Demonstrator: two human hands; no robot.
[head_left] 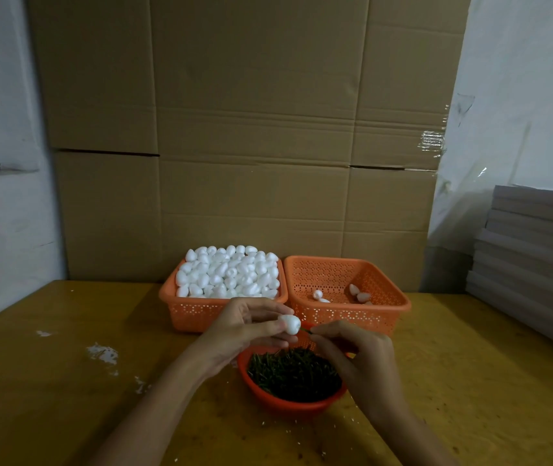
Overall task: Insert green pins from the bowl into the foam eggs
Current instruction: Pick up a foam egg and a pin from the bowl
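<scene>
My left hand (243, 326) holds a white foam egg (290, 323) between thumb and fingers, just above the red bowl (288, 403). My right hand (355, 351) pinches a thin green pin (306, 330) whose tip meets the egg's right end. The bowl is heaped with dark green pins (293, 373). Behind the hands, the left orange basket (187, 312) is piled with plain foam eggs (229, 272). The right orange basket (379, 312) holds a few eggs (357, 292) on its floor.
The wooden table (66, 381) carries white foam crumbs (103, 353) to the left of the bowl. A tall cardboard wall (251, 129) stands right behind the baskets. Grey boards (534, 260) are stacked at the right edge.
</scene>
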